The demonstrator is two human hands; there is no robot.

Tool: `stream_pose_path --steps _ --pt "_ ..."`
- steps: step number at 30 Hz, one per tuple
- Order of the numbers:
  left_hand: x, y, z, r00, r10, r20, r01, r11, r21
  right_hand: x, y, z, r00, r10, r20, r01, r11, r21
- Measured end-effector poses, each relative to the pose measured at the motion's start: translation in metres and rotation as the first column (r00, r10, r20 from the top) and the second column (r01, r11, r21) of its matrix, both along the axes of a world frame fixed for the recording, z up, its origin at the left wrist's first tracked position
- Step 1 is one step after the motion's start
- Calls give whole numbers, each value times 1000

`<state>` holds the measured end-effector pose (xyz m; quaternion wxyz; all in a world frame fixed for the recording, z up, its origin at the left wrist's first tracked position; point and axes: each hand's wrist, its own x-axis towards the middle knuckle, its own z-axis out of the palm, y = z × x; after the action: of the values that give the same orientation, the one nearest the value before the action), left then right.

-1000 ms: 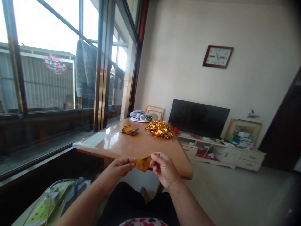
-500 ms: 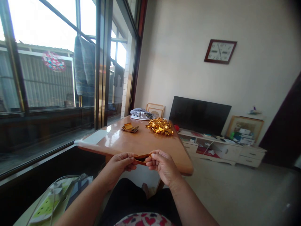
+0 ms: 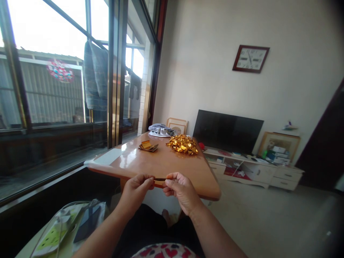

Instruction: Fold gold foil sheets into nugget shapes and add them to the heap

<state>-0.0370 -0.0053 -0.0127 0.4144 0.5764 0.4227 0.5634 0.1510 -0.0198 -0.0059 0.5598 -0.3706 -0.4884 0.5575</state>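
My left hand (image 3: 136, 190) and my right hand (image 3: 180, 190) pinch the two ends of a small gold foil paper (image 3: 160, 179), held edge-on in front of the near edge of a glossy wooden table (image 3: 166, 165). Both hands have their fingers closed on the paper. Farther back on the table lies a pile of folded gold foil pieces (image 3: 183, 144). To the left of that pile sits a small stack of flat gold sheets (image 3: 148, 146).
A bundle of cloth (image 3: 160, 130) lies at the table's far end. A sliding glass door (image 3: 80, 82) runs along the left. A black TV (image 3: 228, 131) stands on a white low cabinet (image 3: 255, 168). A power strip (image 3: 53, 234) sits at lower left.
The gold paper has turned from showing its folded face to lying thin and edge-on between my fingers. Both hands have drawn slightly closer together.
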Motion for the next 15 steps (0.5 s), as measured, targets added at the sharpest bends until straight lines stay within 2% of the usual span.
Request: stream_pose_path --steps 4,10,15 --pt "1 0 -4 995 57 -77 -50 994 97 -8 1 -4 995 -83 50 82 996 19" --pt "4 1 -12 980 163 -114 -138 970 201 -14 1 -4 993 -90 69 88 995 44" --pt "5 0 -16 933 276 -230 -163 895 415 -19 2 -3 991 -125 49 126 992 -25"
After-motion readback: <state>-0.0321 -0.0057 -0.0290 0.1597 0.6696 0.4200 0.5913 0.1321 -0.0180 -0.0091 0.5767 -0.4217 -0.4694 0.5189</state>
